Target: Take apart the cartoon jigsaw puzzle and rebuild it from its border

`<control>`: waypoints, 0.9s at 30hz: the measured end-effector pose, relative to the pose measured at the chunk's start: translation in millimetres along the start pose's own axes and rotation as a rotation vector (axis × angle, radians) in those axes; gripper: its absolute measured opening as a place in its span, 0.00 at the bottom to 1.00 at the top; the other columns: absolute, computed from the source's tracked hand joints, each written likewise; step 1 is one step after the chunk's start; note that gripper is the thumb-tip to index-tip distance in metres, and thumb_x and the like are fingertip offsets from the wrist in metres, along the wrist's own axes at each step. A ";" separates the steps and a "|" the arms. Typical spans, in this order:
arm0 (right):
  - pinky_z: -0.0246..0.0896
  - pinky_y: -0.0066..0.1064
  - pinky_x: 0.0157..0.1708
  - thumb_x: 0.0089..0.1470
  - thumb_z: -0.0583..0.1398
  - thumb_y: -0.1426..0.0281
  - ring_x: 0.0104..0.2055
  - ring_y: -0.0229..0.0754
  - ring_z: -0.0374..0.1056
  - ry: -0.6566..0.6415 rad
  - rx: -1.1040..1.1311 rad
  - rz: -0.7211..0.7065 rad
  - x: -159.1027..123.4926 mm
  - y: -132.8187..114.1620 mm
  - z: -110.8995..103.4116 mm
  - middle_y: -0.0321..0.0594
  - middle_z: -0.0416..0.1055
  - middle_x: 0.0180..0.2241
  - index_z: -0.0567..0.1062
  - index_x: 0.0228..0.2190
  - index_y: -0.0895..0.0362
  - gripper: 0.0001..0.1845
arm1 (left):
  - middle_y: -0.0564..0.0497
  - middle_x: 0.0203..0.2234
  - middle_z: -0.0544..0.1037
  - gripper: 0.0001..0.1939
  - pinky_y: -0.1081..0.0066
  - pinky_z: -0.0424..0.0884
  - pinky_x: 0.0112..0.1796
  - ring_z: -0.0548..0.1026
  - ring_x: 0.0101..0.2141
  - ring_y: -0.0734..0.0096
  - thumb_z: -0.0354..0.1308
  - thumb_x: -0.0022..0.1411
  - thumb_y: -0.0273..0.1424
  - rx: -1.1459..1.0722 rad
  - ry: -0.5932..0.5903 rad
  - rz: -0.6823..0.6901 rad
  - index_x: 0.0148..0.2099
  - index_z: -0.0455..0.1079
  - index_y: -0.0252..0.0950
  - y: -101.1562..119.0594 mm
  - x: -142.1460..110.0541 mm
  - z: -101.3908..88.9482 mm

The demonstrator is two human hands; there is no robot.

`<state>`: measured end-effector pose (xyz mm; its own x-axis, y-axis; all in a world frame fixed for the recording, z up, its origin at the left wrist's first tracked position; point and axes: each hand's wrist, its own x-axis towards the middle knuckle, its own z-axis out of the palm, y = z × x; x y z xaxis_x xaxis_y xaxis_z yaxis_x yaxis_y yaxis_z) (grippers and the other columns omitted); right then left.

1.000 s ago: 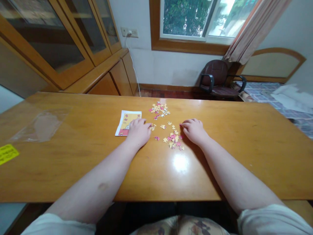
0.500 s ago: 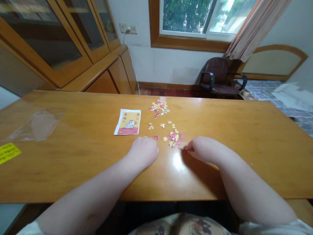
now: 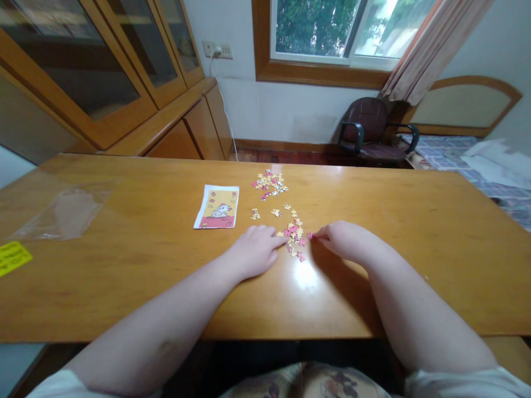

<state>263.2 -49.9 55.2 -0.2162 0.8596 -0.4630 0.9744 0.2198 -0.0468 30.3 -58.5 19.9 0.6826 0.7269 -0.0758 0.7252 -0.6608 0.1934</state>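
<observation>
A loose pile of yellow and pink jigsaw puzzle pieces [image 3: 295,231] lies on the table between my hands. My left hand [image 3: 258,251] rests at its left side, index finger stretched out onto the pieces and thumb apart below. My right hand [image 3: 342,239] is at the pile's right edge, fingertips pinched on a pink puzzle piece [image 3: 311,235]. A few single pieces, such as a yellow puzzle piece [image 3: 255,214], lie beyond my left hand. Farther back is a second heap of puzzle pieces [image 3: 270,181]. The picture card [image 3: 219,208] with a white animal lies to the left.
A clear plastic bag [image 3: 74,213] and a yellow label [image 3: 14,257] are on the left of the wooden table [image 3: 157,265]. Beyond its far edge stand a glass-door cabinet [image 3: 143,119] and a dark armchair [image 3: 369,127].
My left hand has shifted right, its index finger now extended onto the pile. My right hand has moved slightly away from me. Some pieces at the pile's near edge have shifted.
</observation>
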 end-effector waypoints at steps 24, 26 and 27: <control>0.59 0.30 0.33 0.58 0.52 0.67 0.35 0.43 0.74 0.003 0.092 -0.190 -10.2 -13.9 0.8 0.41 0.79 0.37 0.76 0.49 0.46 0.20 | 0.42 0.41 0.72 0.25 0.57 0.64 0.44 0.68 0.42 0.55 0.46 0.63 0.28 0.060 0.077 -0.163 0.62 0.64 0.37 -13.4 8.5 2.4; 0.59 0.29 0.33 0.59 0.52 0.67 0.34 0.42 0.73 -0.015 0.115 -0.232 -12.3 -13.8 -0.4 0.40 0.79 0.36 0.78 0.45 0.47 0.18 | 0.44 0.41 0.71 0.27 0.58 0.63 0.46 0.67 0.43 0.57 0.48 0.62 0.28 0.029 0.097 -0.071 0.63 0.62 0.41 -9.6 6.7 4.1; 0.59 0.28 0.33 0.59 0.52 0.67 0.33 0.41 0.73 -0.021 0.120 -0.248 -12.7 -13.6 -0.6 0.40 0.79 0.36 0.79 0.45 0.47 0.18 | 0.45 0.41 0.70 0.27 0.59 0.62 0.46 0.67 0.43 0.58 0.48 0.62 0.28 0.015 0.096 -0.016 0.63 0.62 0.44 -7.4 5.8 5.3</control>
<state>252.6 -63.5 62.3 -0.4488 0.7766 -0.4422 0.8925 0.3648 -0.2652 29.4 -50.4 12.8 0.6593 0.7518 0.0151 0.7380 -0.6508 0.1785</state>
